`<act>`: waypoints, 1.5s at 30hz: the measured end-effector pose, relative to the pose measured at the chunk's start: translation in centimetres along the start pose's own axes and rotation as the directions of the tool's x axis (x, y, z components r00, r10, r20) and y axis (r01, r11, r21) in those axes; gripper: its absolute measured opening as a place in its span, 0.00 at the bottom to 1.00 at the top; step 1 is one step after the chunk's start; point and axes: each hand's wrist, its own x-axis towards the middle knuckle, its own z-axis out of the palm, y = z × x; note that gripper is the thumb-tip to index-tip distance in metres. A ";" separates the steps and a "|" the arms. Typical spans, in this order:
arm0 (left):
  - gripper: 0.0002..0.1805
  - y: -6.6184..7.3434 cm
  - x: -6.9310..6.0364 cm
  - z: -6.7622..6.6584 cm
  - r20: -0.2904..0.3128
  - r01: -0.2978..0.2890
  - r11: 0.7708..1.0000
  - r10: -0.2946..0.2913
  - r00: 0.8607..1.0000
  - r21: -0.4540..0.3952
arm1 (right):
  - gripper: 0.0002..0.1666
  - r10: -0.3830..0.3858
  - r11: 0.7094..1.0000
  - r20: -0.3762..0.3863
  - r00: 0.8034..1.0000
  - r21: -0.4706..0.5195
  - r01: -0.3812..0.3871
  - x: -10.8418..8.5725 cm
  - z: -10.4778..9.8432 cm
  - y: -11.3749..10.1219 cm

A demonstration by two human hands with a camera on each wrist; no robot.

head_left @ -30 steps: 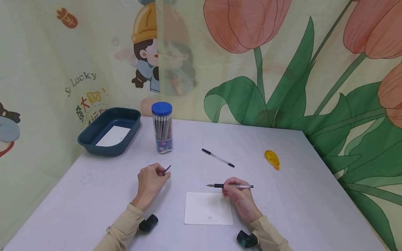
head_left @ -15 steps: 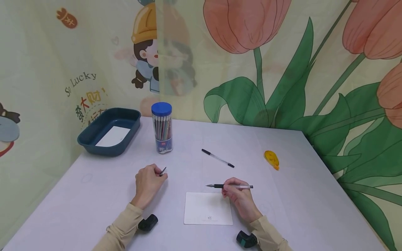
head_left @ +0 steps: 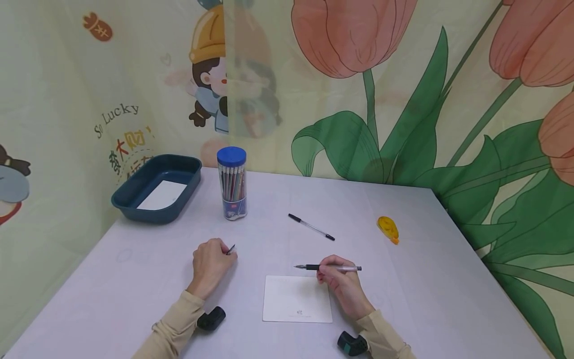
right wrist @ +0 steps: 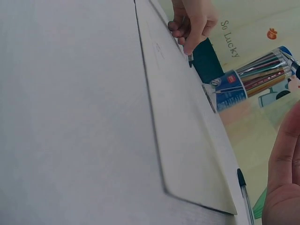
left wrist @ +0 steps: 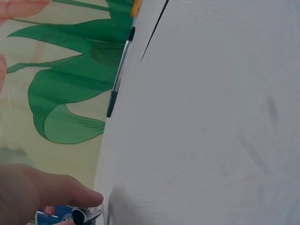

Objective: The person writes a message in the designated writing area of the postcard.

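Note:
In the head view, my left hand (head_left: 210,264) pinches a small dark pen cap (head_left: 230,249) between thumb and fingertips, low over the table left of the card. Its black round end also shows under my finger in the left wrist view. My right hand (head_left: 344,288) holds an uncapped gel pen (head_left: 310,267) by its black grip, nearly level, with the tip toward the left. Below that pen lies a white card (head_left: 291,299) with tiny print near its lower edge; the right fingers hover at its upper right corner.
A capped pen (head_left: 311,227) lies beyond the card, and a yellow correction tape dispenser (head_left: 388,230) sits farther right. At the back left stand a blue-lidded tub of pencils (head_left: 232,184) and a dark blue tray (head_left: 117,200) holding a white card.
My left hand has moved slightly down and to the left with the cap, less of which now shows. My right hand and the gel pen have stayed almost still.

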 end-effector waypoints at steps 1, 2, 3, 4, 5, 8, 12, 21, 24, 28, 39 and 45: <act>0.07 -0.1 0.0 0.0 0.011 0.004 1.000 -0.004 1.000 0.008 | 0.09 0.004 1.000 -0.002 1.000 0.002 -0.004 0.0 0.0 0.0; 0.07 -0.1 0.0 0.0 0.020 0.008 1.000 -0.008 1.000 0.016 | 0.09 0.007 1.000 -0.004 1.000 0.005 -0.007 0.0 0.0 0.1; 0.07 -0.1 0.0 -0.1 0.029 0.012 1.000 -0.013 0.999 0.021 | 0.09 0.010 1.000 -0.001 1.000 0.009 -0.010 0.0 0.0 0.1; 0.06 -0.1 0.0 -0.1 0.038 0.016 0.999 -0.017 0.999 0.028 | 0.09 0.013 1.000 0.000 1.000 0.008 -0.013 0.0 0.0 0.1; 0.06 -0.2 0.0 -0.1 0.045 0.020 0.999 -0.022 0.999 0.033 | 0.10 0.015 1.000 0.001 1.000 0.007 -0.015 0.0 0.0 0.1; 0.06 -0.2 -0.1 -0.2 0.059 0.027 0.999 -0.029 0.998 0.038 | 0.10 0.022 1.000 0.000 1.000 0.003 -0.022 -0.1 0.0 0.2; 0.06 -0.2 -0.1 -0.2 0.066 0.028 0.999 -0.030 0.997 0.033 | 0.10 0.021 1.000 0.003 1.000 -0.002 -0.021 -0.1 0.0 0.3; 0.07 -0.2 -0.2 -0.2 0.079 0.024 0.999 -0.026 0.996 0.034 | 0.10 0.006 1.000 -0.002 1.000 0.000 -0.006 -0.3 0.0 0.3; 0.08 -0.1 -0.2 -0.2 0.080 0.020 0.999 -0.023 0.997 0.038 | 0.10 0.007 1.000 0.006 1.000 0.002 -0.007 -0.3 0.0 0.3; 0.08 -0.1 -0.3 -0.2 0.082 0.018 0.999 -0.022 0.996 0.040 | 0.10 0.010 1.000 0.001 1.000 -0.003 -0.010 -0.3 0.0 0.3; 0.16 1.4 -0.7 -0.7 0.095 -0.102 0.991 0.093 0.991 0.087 | 0.11 -0.012 1.000 0.014 1.000 -0.005 0.012 -0.1 -0.1 0.1; 0.20 2.9 -1.6 -0.7 0.303 -0.255 0.967 0.249 0.920 -0.019 | 0.10 -0.007 1.000 0.000 1.000 -0.015 0.007 -0.1 0.0 0.0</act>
